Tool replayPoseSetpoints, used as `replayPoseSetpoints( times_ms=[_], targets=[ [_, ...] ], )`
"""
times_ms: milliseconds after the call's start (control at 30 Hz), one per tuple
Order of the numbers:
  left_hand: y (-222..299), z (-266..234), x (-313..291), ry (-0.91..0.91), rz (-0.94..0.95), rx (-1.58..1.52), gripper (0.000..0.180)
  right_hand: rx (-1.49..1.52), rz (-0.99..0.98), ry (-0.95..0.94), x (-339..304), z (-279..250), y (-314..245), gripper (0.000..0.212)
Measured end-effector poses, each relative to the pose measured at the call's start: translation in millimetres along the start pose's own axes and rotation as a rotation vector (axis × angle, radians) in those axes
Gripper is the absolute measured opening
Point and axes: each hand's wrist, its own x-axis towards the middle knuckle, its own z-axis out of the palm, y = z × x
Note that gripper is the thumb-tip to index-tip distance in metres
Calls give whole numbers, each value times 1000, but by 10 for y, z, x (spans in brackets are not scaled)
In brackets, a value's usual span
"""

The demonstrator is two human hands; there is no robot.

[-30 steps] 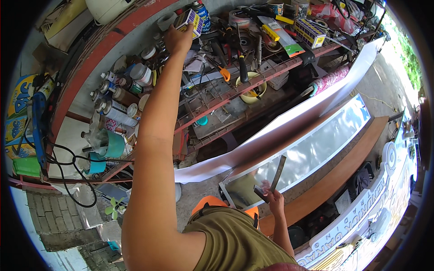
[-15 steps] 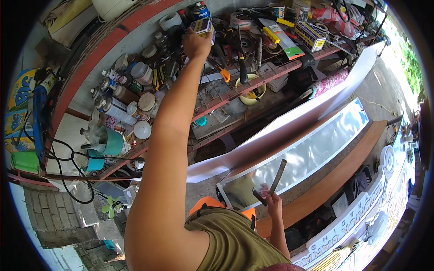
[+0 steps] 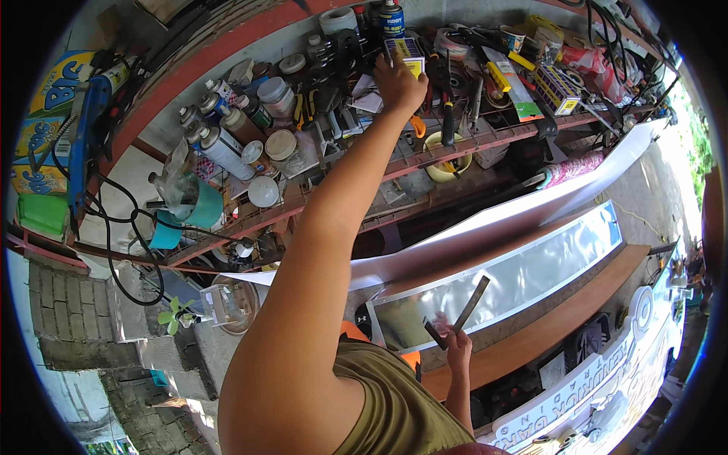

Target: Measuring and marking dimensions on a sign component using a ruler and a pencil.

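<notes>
My left hand reaches over the cluttered shelf, palm down, fingers apart. Just beyond its fingertips sits a small purple, yellow and white box; whether the fingers touch it I cannot tell. Behind the box stands a blue spray can. Loose white papers lie left of the hand, and black-handled tools to its right. Low at my right side, my right hand is closed around a try square with a long metal blade and a short dark stock.
Cans and jars crowd the shelf's left part. A red metal rail edges it. Below lie a long reflective panel and a brown board. A lettered sign is at right; a black cable hangs at left.
The view has shifted, so the shelf sits further right and up. My left hand has drawn slightly back from the box, uncovering more of it. My right hand still holds the try square.
</notes>
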Motion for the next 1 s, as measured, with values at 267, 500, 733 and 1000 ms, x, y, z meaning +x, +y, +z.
replayPoseSetpoints(
  times_ms=[267, 500, 733, 1000],
  targets=[
    [-50, -1543, -1580, -361, 158, -663, 23, -16, -44, 49, 14, 132, -312, 23],
    [-847, -2087, -3579, -1003, 58, -558, 16, -50, -102, -18, 58, 304, -401, 24],
    [-2886, -2281, -5450, -1206, -289, -184, 19, -170, -89, -82, -90, 485, -728, 25],
    [-3548, -2345, -4905, -1221, -631, 33, 19, -209, -114, -162, -81, 590, -652, 25]
  ],
)
